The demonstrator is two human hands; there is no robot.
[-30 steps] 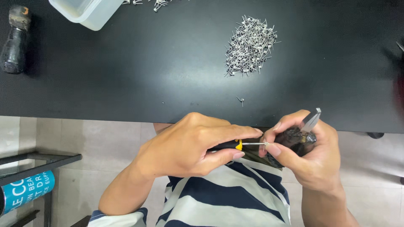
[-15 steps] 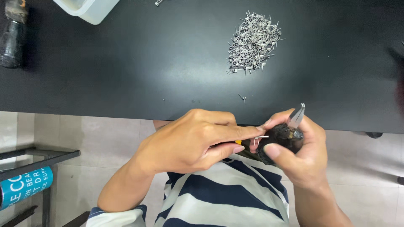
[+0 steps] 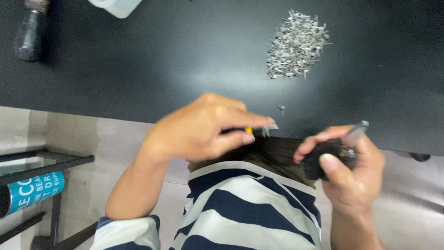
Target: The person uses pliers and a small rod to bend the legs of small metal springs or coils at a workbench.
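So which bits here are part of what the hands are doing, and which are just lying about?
In use:
left hand pinching a small metal piece
right hand gripping a dark tool
pile of metal pieces

Lying about:
dark bottle
white container
blue-labelled can

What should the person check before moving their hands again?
1. Left hand pinches a small yellow-tipped piece: ok, fingers closed on it.
2. Right hand holds the dark round tool: ok, wrapped around it.
3. Hands apart, not bumping: ok, a gap shows between them.
4. Pile of small metal pins stays together on the black table: ok, only one stray pin lies near the edge.
5. Tiny piece by the left fingertips lined up with the tool: cannot tell, too blurred.
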